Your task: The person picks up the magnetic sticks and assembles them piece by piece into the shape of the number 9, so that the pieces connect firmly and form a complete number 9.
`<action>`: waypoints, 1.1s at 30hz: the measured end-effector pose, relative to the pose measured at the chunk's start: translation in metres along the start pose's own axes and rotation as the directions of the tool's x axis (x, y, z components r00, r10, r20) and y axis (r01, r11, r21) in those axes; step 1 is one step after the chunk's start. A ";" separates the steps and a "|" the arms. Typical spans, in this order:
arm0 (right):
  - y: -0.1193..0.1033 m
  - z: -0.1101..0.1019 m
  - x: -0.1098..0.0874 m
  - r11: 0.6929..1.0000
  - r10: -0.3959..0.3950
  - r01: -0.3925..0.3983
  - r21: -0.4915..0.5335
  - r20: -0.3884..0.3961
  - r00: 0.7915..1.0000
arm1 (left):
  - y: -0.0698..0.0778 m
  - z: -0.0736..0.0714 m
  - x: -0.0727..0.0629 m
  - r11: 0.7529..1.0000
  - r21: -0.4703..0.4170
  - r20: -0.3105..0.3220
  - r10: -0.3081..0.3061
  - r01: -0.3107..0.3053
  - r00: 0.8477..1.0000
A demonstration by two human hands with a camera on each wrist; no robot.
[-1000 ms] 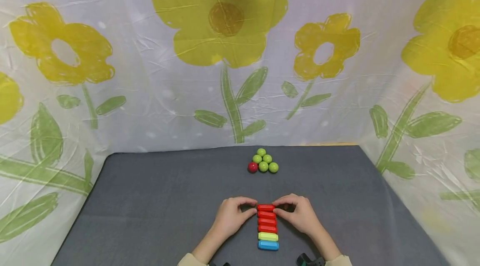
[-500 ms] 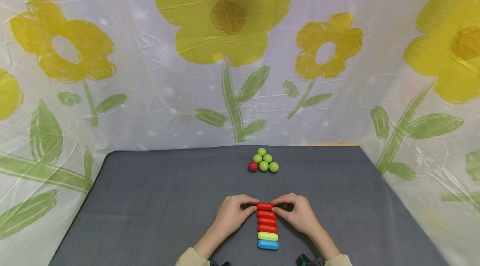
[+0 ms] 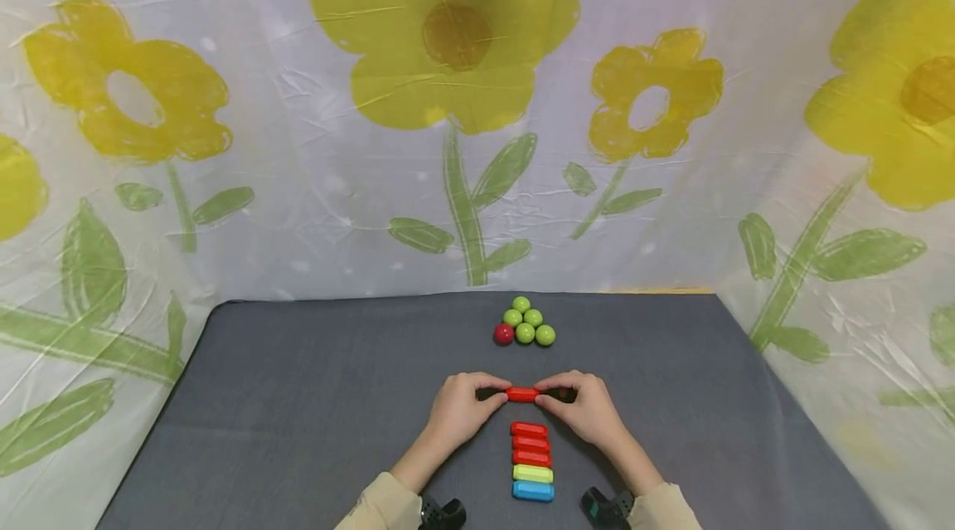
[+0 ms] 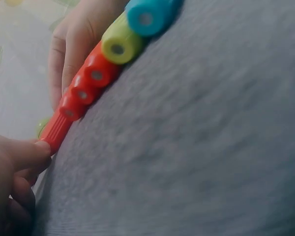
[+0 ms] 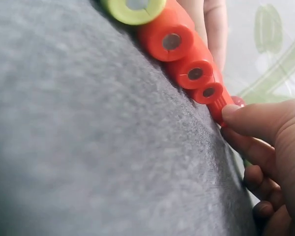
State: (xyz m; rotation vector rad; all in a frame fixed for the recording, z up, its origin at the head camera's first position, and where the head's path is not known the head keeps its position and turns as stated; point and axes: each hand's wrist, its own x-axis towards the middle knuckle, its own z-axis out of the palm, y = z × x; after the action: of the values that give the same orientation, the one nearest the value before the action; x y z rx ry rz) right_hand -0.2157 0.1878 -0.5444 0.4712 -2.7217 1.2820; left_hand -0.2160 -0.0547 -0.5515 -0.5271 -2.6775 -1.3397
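In the head view a red magnetic rod (image 3: 522, 395) lies crosswise between the two hands. My left hand (image 3: 458, 411) pinches its left end between thumb and fingers; my right hand (image 3: 588, 410) pinches the right end the same way. Nearer me is a column of parallel rods: three red rods (image 3: 531, 444), then a yellow-green rod (image 3: 533, 474) and a blue rod (image 3: 533, 491). A gap separates the held rod from this column. Silvery discs show in the ends of the column's red rods (image 5: 194, 73) in the right wrist view.
Beyond the hands, several green balls (image 3: 525, 333) and one red ball (image 3: 504, 334) form a triangle on the grey cloth-covered table (image 3: 336, 381). A flower-printed curtain (image 3: 336, 206) hangs behind and at both sides. Dark straps (image 3: 442, 513) sit at the wrists.
Both hands have moved the pinched red rod away from me, off the far end of the column. The other rods and the balls keep their places.
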 end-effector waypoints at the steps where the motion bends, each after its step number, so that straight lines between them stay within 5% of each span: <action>1: 0.000 0.000 0.002 1.000 0.007 -0.007 0.001 -0.003 1.000 | -0.001 0.000 0.002 1.000 -0.005 0.000 0.004 -0.004 1.000; 13: 0.004 0.006 0.014 1.000 0.015 -0.015 0.002 -0.025 1.000 | -0.008 -0.001 0.015 1.000 -0.018 0.008 -0.019 0.019 1.000; 33: 0.001 0.013 0.013 0.999 0.033 -0.030 0.041 -0.074 0.997 | -0.004 0.003 0.011 1.000 0.021 -0.078 -0.017 0.018 0.997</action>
State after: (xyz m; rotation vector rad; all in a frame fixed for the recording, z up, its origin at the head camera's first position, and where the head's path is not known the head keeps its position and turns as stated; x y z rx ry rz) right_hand -0.2280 0.1754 -0.5500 0.3765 -2.6572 1.3355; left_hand -0.2273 -0.0517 -0.5536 -0.4405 -2.6362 -1.3065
